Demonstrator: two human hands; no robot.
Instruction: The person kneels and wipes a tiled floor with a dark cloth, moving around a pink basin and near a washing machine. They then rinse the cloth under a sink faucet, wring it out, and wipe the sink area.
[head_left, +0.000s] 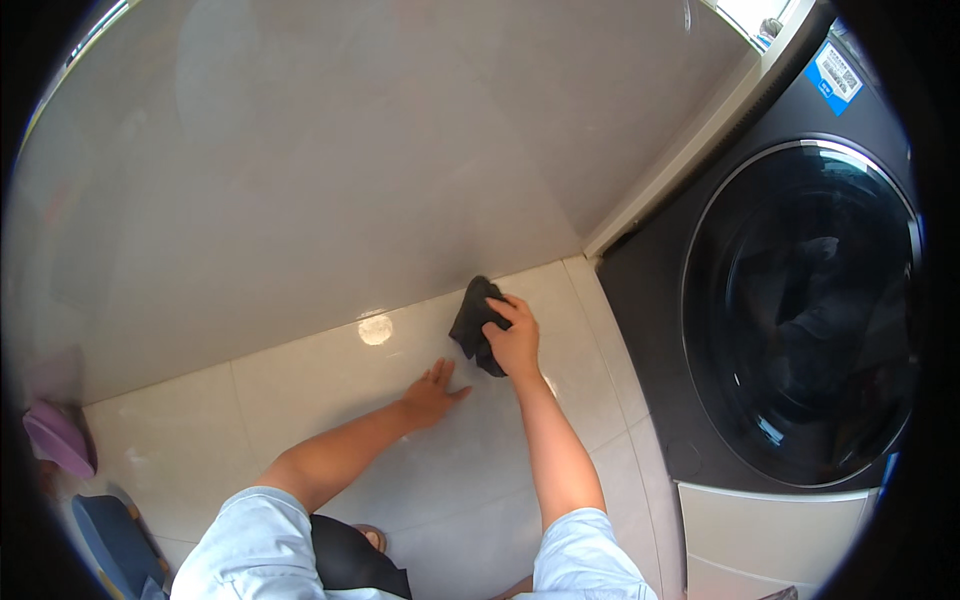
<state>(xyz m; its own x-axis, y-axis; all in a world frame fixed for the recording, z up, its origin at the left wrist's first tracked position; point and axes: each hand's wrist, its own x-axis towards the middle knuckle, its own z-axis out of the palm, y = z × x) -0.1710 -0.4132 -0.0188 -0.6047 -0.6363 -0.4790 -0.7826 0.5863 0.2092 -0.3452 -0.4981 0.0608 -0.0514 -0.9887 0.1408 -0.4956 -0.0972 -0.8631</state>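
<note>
A dark cloth (474, 321) lies bunched on the glossy beige floor tiles (300, 375), close to the foot of the grey wall panel (337, 187). My right hand (517, 337) grips its right side, with thumb and fingers pressed into the fabric. To the left and nearer to me, my left hand (433, 395) rests on the tiles with fingers spread. It holds nothing and is apart from the cloth. Part of the cloth is hidden under my right hand.
On the right stands a dark front-loading washing machine (637, 315) with a round glass door (810, 315), above a pale base (772, 532). At lower left are a purple plastic item (60, 439) and a blue stool-like object (116, 544). A sandaled foot (371, 537) shows below.
</note>
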